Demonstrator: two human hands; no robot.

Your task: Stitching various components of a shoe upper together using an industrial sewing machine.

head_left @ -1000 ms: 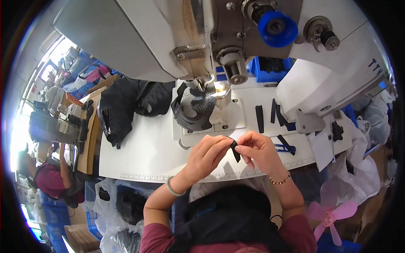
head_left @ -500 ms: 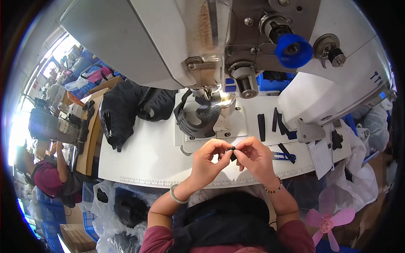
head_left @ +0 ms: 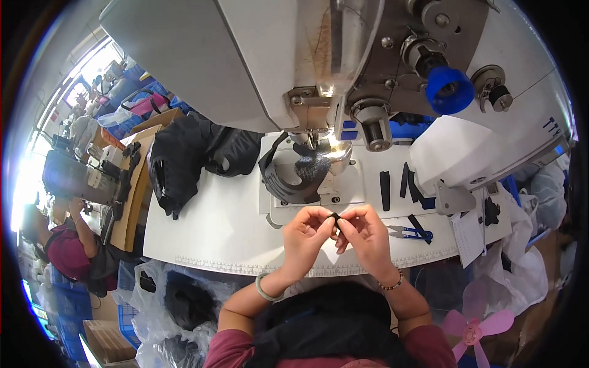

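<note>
Over the near part of the white sewing table (head_left: pixel 202 227), both my hands meet at their fingertips. My left hand (head_left: pixel 304 240) and my right hand (head_left: pixel 368 240) pinch one small black strip (head_left: pixel 335 217) between thumbs and index fingers, and much of it is hidden by the fingers. Just beyond them a dark, curved piece of fabric (head_left: pixel 288 179) lies beneath the needle area of the sewing machine (head_left: pixel 310 116). Blue-handled thread snips (head_left: pixel 419 233) rest right of my right hand, across another black strip (head_left: pixel 417 224).
Several black fabric strips (head_left: pixel 384 191) lie right of the machine bed. Black fabric pieces (head_left: pixel 178 159) are heaped at the left. The machine head (head_left: pixel 184 55) overhangs the table. A pink fan (head_left: pixel 472 331) stands lower right; another person (head_left: pixel 70 248) sits far left.
My fingertips have drawn closer together around the black strip, and less of it shows now. The whole view has shifted slightly, so the machine appears further right. The snips show more fully.
</note>
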